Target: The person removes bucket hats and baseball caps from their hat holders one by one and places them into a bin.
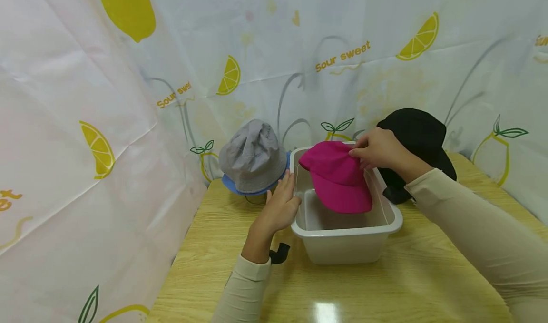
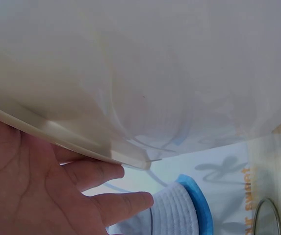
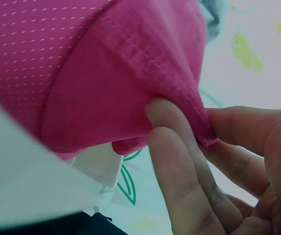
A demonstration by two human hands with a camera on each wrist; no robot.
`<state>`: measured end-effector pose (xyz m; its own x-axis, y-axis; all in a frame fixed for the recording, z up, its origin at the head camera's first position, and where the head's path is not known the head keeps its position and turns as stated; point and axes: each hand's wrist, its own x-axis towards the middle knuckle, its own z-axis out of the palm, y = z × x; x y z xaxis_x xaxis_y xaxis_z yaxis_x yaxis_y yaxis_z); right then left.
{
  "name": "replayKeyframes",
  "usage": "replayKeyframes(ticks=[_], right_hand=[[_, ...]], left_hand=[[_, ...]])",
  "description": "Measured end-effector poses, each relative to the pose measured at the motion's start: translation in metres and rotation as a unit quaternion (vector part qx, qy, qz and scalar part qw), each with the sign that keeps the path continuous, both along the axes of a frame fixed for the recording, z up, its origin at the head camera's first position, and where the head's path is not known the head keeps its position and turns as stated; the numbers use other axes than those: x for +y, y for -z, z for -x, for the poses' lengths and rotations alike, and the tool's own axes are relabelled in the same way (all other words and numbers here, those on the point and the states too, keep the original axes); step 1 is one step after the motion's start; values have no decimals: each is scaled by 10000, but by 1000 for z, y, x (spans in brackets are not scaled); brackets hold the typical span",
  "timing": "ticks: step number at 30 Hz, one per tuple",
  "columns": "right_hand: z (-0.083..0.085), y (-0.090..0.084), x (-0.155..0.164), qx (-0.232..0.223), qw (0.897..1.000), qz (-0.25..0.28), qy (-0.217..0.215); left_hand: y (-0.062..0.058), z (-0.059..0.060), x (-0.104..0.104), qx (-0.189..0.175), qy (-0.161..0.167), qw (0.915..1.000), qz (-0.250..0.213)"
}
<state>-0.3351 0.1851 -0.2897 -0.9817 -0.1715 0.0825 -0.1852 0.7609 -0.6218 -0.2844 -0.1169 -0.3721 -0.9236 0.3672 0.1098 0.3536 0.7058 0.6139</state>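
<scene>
A magenta cap (image 1: 338,175) lies tilted in a pale plastic tub (image 1: 387,225) on the wooden table. My right hand (image 1: 376,149) pinches the cap's far edge above the tub's back rim; in the right wrist view the fingers (image 3: 179,161) fold the pink fabric (image 3: 81,73). My left hand (image 1: 282,201) rests flat against the tub's left wall with straight fingers; in the left wrist view the fingers (image 2: 106,186) lie under the tub's rim (image 2: 71,139).
A grey bucket hat (image 1: 253,154) with a blue brim sits on a stand left of the tub, seen also as the hat (image 2: 179,215). A black hat (image 1: 417,137) stands at the right. A small black hook (image 1: 280,252) lies by my left wrist. Lemon-print curtains enclose the table.
</scene>
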Motion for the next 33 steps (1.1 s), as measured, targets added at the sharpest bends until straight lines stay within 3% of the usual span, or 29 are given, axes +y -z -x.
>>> replayKeyframes(ticks=[11, 33], right_hand=[[13, 4, -9, -586, 9982, -7, -121], [21, 10, -19, -1090, 9912, -389, -645]], left_hand=[[0, 0, 0, -10, -11, 10000, -28], [0, 1, 1, -19, -5, 10000, -17]])
